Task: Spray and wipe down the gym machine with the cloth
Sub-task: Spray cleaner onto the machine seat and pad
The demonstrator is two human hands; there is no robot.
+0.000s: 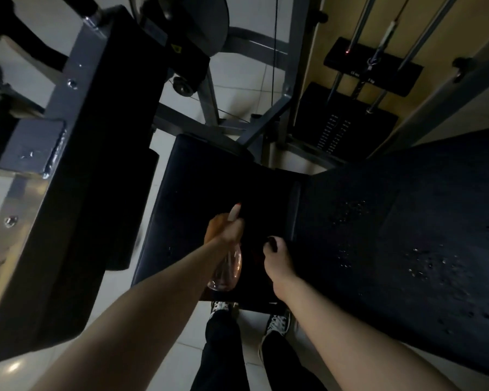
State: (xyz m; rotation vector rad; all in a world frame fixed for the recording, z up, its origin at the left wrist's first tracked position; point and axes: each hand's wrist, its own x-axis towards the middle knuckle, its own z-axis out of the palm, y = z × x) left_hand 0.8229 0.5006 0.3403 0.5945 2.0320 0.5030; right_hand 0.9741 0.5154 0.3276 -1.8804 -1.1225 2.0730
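My left hand (pixel 223 230) grips a clear spray bottle (pixel 227 270), its white nozzle pointing at the machine's black seat pad (pixel 192 193). Just to the right, my right hand (pixel 278 266) lies on the seat with its fingertips curled into a dark cloth (pixel 272 240) that barely shows in the dim light. The black back pad (pixel 393 235) on the right carries scattered spray droplets.
A large black pad on a grey steel frame (pixel 76 170) stands close on the left. The weight stack (pixel 347 128) with its guide rods is at the back right. White floor tiles and my shoes (pixel 277 323) are below the seat's front edge.
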